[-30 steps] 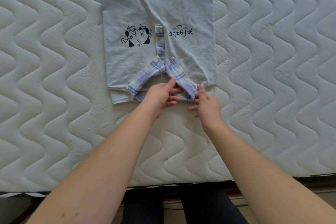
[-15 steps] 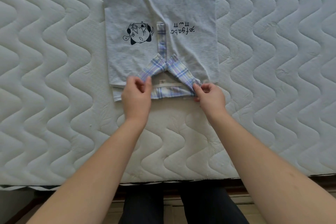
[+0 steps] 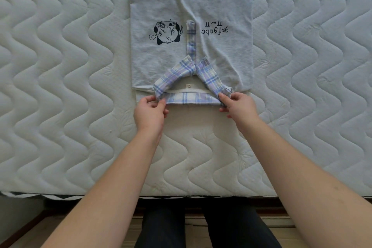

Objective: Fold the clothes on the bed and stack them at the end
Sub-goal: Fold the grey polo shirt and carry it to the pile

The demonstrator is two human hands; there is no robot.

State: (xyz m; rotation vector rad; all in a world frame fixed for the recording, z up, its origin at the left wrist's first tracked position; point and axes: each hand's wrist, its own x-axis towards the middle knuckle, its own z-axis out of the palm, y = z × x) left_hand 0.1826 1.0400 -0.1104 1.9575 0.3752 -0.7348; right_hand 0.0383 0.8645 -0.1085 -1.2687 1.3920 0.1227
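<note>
A pale blue shirt [image 3: 211,18] is laid flat on the quilted mattress [image 3: 60,86], folded to a rectangle. Its long axis runs away from the person; the neck end points toward the person, so the cartoon print [image 3: 168,33] and lettering [image 3: 215,29] are seen upside down. The plaid collar [image 3: 193,84] lies at the near edge, its two wings spread in a V, with a plaid placket strip [image 3: 191,41] running away from it.

The collar's left corner is pinched by the left hand [image 3: 150,112], thumb and fingers closed on the cloth. The right corner is pinched likewise by the right hand [image 3: 238,106]. A small size tag [image 3: 189,86] is seen between the two grips, just beyond them. No containers are seen.
</note>
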